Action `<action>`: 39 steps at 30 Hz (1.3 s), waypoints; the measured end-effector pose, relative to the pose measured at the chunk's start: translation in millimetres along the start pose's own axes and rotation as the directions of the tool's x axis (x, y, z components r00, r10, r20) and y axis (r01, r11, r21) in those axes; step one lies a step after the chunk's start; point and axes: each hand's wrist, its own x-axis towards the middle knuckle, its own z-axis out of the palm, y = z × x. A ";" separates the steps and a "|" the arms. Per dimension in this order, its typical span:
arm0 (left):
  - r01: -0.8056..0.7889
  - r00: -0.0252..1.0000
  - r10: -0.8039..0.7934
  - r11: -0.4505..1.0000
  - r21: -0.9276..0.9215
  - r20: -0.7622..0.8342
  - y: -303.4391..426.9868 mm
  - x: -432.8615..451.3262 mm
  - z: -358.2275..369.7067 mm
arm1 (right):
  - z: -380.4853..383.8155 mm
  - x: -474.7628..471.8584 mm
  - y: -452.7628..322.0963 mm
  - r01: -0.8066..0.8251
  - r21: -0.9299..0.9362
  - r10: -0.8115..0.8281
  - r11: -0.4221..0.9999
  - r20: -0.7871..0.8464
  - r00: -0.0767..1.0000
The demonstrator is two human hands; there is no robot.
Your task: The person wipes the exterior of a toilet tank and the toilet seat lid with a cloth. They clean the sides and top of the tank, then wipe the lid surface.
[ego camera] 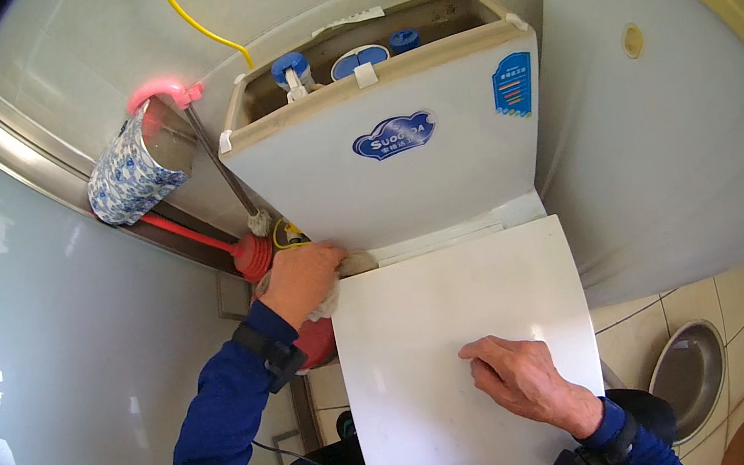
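My left hand (300, 283) is shut on a pale, damp-looking rag (325, 303) at the rear left corner of a white toilet's closed lid (414, 320). Part of the rag is hidden under the fingers. Over the lid's right half is my right hand (527, 379), its fingers curled loosely and nothing visible in them; whether it touches the lid is unclear. Behind the lid rises the cistern (408, 184), its top uncovered. Inside it show a blue-capped fill valve (290, 68), a blue flush button (359, 61) and another blue cap (404, 40).
Left of the cistern are a floral-patterned holder (135, 167), a pink-handled toilet brush (221, 161) and a red plunger (253, 256). A red container (316, 343) stands below my left hand. At right are a large white panel (661, 139) and a metal basin (690, 380) on the tiles.
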 end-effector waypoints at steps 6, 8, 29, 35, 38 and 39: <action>0.193 0.900 -0.279 0.944 0.266 0.335 -56.6 -61.7 0.8 | 3.4 -4.3 5.7 0.051 -0.050 -0.054 0.997 -0.054 0.997; 0.213 0.970 -0.215 0.977 0.031 0.115 -55.3 -73.3 -9.1 | 5.0 -2.8 5.0 0.050 -0.053 -0.051 0.997 -0.026 0.998; -0.374 0.872 0.241 0.890 -0.261 -0.425 184.7 108.1 -104.2 | 10.0 -3.9 11.7 0.000 -0.042 0.000 0.999 0.007 1.000; -0.461 0.886 0.397 0.688 -0.560 -0.240 204.8 163.8 -81.3 | 11.8 -6.5 10.3 -0.017 -0.097 0.021 0.995 0.039 0.999; -0.415 0.893 0.417 0.612 -0.673 -0.171 184.3 167.9 -75.4 | 8.8 -5.3 8.6 -0.029 -0.101 0.036 0.994 0.068 0.997; -0.398 0.894 0.424 0.605 -0.690 -0.144 179.2 167.0 -73.8 | 7.4 -4.3 8.4 -0.033 -0.099 0.041 0.995 0.081 0.996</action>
